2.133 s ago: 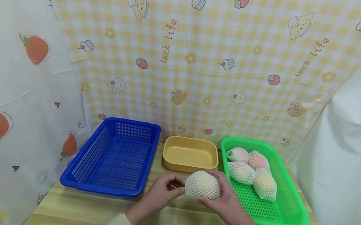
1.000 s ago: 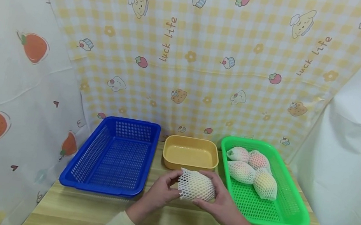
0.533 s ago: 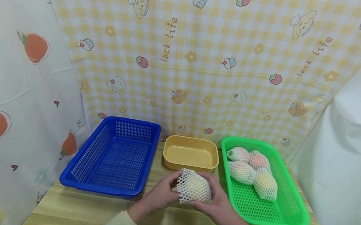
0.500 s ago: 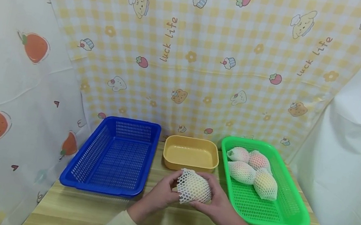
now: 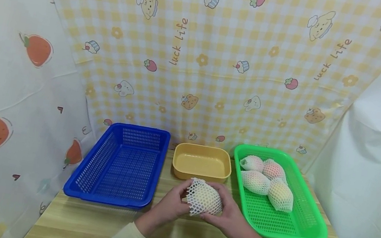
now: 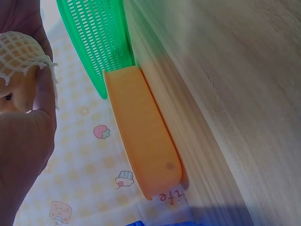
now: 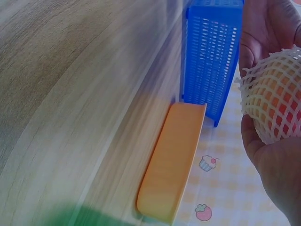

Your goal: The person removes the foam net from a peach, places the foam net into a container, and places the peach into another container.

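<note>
In the head view, a round fruit in a white foam net (image 5: pixel 205 198) is held above the table between both hands. My right hand (image 5: pixel 232 219) grips its right side, thumb below and fingers above. My left hand (image 5: pixel 170 205) pinches the left edge of the net, which is spread. The left wrist view shows the bare yellowish end of the fruit (image 6: pixel 22 92), with a small dark hollow, out of the net's mouth. Red and yellow skin shows through the foam net (image 7: pixel 277 96) in the right wrist view. The left fingertips are partly hidden.
A green basket (image 5: pixel 307 233) on the right holds several fruits in foam nets (image 5: pixel 255 182). At the left stands a blue basket (image 5: pixel 108 199) with nothing in it. Between them, at the back, is a yellow tub (image 5: pixel 200 175). A patterned cloth (image 5: pixel 217 65) hangs behind.
Earlier the net's left end lay close round the fruit; now it is spread wide with a ragged edge. Fruit and right hand have shifted slightly left. The last half second shows hardly any movement.
</note>
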Demonstrator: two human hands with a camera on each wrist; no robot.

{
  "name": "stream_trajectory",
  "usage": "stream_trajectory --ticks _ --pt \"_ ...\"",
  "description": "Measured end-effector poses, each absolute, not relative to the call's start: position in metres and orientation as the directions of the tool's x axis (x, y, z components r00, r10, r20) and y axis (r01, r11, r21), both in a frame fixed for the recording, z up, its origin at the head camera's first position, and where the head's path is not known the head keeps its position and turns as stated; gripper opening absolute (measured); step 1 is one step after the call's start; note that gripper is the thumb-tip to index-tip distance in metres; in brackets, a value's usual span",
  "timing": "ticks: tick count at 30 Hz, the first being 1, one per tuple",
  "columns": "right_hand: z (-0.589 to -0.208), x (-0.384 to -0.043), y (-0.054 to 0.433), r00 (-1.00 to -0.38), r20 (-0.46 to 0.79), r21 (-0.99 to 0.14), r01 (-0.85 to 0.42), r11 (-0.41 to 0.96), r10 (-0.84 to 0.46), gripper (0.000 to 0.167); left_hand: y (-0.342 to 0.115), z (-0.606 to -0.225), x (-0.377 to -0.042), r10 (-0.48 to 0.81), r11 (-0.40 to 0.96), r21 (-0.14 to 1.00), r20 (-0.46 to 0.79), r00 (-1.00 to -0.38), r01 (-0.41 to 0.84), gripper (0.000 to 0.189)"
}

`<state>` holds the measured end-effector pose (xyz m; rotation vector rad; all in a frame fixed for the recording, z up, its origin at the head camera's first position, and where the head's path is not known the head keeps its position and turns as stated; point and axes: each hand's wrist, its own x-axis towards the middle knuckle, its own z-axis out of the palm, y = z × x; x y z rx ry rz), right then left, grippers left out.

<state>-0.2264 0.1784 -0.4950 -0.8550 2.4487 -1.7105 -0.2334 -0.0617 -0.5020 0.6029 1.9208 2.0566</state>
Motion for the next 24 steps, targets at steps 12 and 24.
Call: stream_trajectory --ticks 12,24 --pt "-0.4949 -0.2256 0.1778 -0.841 0.308 -0.871 -0.438 0.223 -0.445 0.079 -0.0621 -0.5044 -0.2335 0.454 -0.093 0.989 0.149 -0.879 0.119 0.078" --pt "-0.493 -0.2226 0.1826 -0.82 0.371 -0.874 -0.466 0.133 -0.437 0.068 -0.0643 -0.5073 -0.2361 0.482 -0.125 0.975 0.22 -0.848 0.182 0.074"
